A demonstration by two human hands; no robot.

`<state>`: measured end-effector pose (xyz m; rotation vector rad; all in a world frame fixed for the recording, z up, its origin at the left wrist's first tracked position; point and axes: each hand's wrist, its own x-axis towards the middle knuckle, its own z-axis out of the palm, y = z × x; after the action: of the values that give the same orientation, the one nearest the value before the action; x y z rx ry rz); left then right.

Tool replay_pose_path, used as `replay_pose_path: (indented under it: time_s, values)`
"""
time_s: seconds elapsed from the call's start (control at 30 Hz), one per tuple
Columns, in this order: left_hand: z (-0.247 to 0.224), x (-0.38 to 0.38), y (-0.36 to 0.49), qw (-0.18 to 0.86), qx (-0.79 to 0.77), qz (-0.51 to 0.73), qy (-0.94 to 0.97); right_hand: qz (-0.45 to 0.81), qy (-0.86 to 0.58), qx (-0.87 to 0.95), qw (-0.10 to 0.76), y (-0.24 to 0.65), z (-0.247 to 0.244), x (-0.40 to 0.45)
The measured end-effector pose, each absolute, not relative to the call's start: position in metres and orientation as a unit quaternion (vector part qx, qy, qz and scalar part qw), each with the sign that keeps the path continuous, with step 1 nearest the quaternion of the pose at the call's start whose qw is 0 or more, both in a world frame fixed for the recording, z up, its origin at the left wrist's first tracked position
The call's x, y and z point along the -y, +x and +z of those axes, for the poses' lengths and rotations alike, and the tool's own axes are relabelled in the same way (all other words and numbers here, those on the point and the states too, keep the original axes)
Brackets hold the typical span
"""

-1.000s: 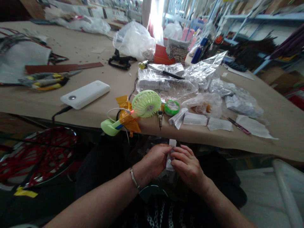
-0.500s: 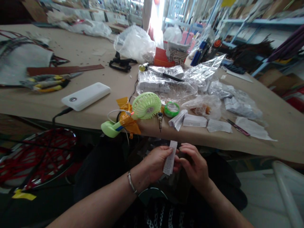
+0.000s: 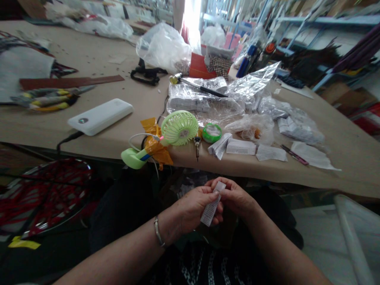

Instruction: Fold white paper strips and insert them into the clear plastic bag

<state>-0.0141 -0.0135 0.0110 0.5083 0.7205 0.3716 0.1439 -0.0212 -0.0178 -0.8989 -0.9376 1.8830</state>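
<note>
Above my lap, my left hand (image 3: 192, 208) and my right hand (image 3: 234, 196) meet on a narrow white printed paper strip (image 3: 210, 210). The strip tilts, its lower end hanging below my left fingers and its top end pinched between both hands. A metal bangle (image 3: 158, 232) circles my left wrist. Both hands are below the table's front edge, touching nothing else. The nearest things on the table are a green mini fan (image 3: 179, 128) and several folded paper leaflets (image 3: 240, 147).
A tan paper-covered table (image 3: 89, 63) holds a white power bank (image 3: 100, 116), a green tape roll (image 3: 211, 133), plastic bags (image 3: 204, 99) and pliers (image 3: 47, 99). Red cord on a hoop (image 3: 44, 194) lies at lower left. A white pipe (image 3: 352, 241) stands at lower right.
My hands have come closer together, and my right hand has closed onto the strip's top. The strip now tilts more. The whole view has shifted slightly with my head.
</note>
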Motion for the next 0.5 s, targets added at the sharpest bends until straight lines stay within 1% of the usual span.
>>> replay_pose_path:
  time_s: [0.07, 0.13, 0.23, 0.3, 0.37, 0.43, 0.5]
  values:
    - [0.009, 0.013, -0.014, 0.886, -0.351, 0.183, 0.239, 0.739, -0.372, 0.384, 0.410, 0.145, -0.019, 0.022]
    - [0.007, 0.012, -0.015, 0.887, -0.348, 0.195, 0.235, 0.697, -0.406, 0.401, 0.434, 0.146, -0.018, 0.023]
    - [0.005, 0.010, -0.017, 0.884, -0.346, 0.212, 0.233, 0.562, -0.481, 0.485, 0.467, 0.147, -0.011, 0.026]
    - [0.005, 0.009, -0.017, 0.879, -0.348, 0.221, 0.239, 0.435, -0.523, 0.584, 0.443, 0.148, -0.004, 0.028]
    - [0.005, 0.009, -0.017, 0.874, -0.352, 0.229, 0.245, 0.325, -0.535, 0.667, 0.403, 0.147, 0.000, 0.029]
    - [0.006, 0.010, -0.016, 0.869, -0.359, 0.232, 0.250, 0.263, -0.531, 0.712, 0.375, 0.146, 0.002, 0.030]
    - [0.006, 0.011, -0.015, 0.865, -0.366, 0.231, 0.252, 0.242, -0.530, 0.728, 0.361, 0.144, 0.002, 0.031]
